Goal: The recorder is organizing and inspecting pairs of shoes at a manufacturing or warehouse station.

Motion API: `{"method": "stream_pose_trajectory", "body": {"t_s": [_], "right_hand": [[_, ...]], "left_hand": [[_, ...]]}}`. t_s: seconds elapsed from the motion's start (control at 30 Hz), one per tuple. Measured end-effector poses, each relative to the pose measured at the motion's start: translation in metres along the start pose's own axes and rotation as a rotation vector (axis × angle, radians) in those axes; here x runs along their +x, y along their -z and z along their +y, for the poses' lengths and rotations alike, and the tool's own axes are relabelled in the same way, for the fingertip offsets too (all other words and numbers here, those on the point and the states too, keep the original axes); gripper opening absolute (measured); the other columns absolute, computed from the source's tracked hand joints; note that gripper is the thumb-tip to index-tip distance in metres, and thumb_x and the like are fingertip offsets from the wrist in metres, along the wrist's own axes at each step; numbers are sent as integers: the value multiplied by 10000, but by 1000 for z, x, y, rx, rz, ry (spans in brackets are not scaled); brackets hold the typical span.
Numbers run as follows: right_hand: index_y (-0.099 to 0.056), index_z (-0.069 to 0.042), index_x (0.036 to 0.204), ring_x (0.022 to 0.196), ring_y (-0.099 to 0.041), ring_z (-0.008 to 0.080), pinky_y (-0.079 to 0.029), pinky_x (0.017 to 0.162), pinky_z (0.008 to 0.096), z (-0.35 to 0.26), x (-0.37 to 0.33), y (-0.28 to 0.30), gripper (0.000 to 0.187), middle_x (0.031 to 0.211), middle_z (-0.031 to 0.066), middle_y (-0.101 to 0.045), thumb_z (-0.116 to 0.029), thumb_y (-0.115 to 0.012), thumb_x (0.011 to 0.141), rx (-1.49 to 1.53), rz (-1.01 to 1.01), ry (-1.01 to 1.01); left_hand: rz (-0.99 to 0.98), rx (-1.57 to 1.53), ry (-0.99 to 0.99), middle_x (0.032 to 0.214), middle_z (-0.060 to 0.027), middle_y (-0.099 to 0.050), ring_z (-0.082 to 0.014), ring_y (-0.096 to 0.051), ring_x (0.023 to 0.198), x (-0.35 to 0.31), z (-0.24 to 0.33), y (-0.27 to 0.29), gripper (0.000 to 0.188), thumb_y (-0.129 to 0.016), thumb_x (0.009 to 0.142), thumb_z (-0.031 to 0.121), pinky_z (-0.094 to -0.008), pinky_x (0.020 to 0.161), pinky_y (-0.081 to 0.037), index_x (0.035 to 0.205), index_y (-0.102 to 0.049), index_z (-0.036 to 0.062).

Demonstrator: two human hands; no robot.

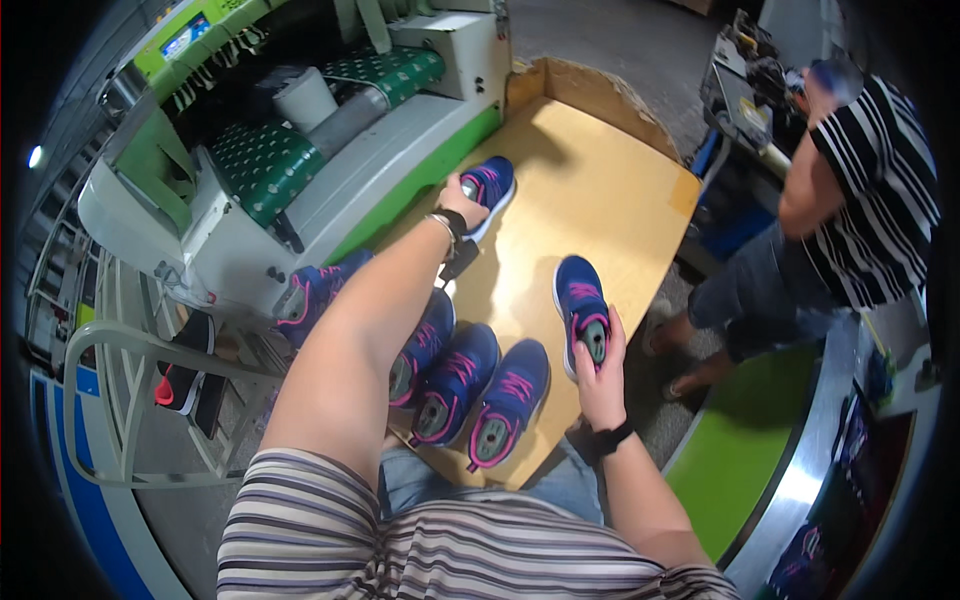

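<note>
At the far left side of the wooden table (575, 200), my left hand (464, 205) grips the heel of a navy sneaker (492, 180) with pink laces and a pale sole. My right hand (602, 380) is closed round the heel end of a matching sneaker (580, 290) at the table's right edge, its toe pointing away from me. A grey-green piece shows inside its opening. Nearer my body stand more such sneakers (515, 395), (462, 370) in a row, toes away. Another sneaker (428, 335) is partly hidden by my left forearm.
On the left, a machine with a green dotted conveyor belt (265, 170) borders the table. A torn cardboard edge (595, 92) rises at its far end. To the right are a person in a striped shirt (875, 190) and a green belt (745, 440). A metal rack (130, 400) stands lower left.
</note>
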State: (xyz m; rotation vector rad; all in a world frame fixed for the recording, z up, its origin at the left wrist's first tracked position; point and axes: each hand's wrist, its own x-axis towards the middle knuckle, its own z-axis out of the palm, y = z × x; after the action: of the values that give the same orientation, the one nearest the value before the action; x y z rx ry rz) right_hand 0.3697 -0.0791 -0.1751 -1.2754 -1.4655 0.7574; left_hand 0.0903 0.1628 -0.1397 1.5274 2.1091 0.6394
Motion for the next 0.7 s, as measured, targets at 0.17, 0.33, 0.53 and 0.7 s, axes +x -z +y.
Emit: {"method": "stream_pose_trajectory", "body": {"t_s": [0.17, 0.33, 0.53, 0.7], "right_hand": [[-301, 12, 1491, 1325, -425, 373, -328, 1124, 399, -1, 2, 4, 646, 1420, 243, -423, -108, -608, 935, 18, 22, -28], [-267, 15, 1508, 1371, -399, 357, -312, 1143, 387, 17, 3, 9, 677, 1478, 246, -382, -140, -609, 944, 43, 32, -26], [-269, 14, 1509, 1382, -391, 357, -304, 1150, 390, 6, 3, 5, 674, 1486, 251, -380, -174, -600, 952, 4, 6, 2], [-268, 6, 1513, 1398, -378, 358, -299, 1155, 392, 9, 1, 9, 668, 1502, 253, -369, -174, -587, 954, -18, 5, 15]], "left_hand": [[-305, -137, 198, 1211, -207, -622, -320, -637, 1091, -71, 48, 25, 851, -778, 800, 397, -510, 815, -551, 1398, -336, -18], [-454, 91, -173, 1165, -195, -633, -225, -631, 1041, -185, 43, 77, 745, -729, 848, 375, -299, 900, -488, 1351, -406, -69], [-145, -41, -444, 1322, -301, -483, -379, -547, 1216, -281, -25, 136, 713, -658, 910, 283, -385, 1041, -438, 1428, -346, -93], [165, 167, -523, 1468, -245, -357, -438, -427, 1318, -327, -26, 131, 660, -700, 889, 232, -458, 1107, -363, 1458, -420, 47]]}}
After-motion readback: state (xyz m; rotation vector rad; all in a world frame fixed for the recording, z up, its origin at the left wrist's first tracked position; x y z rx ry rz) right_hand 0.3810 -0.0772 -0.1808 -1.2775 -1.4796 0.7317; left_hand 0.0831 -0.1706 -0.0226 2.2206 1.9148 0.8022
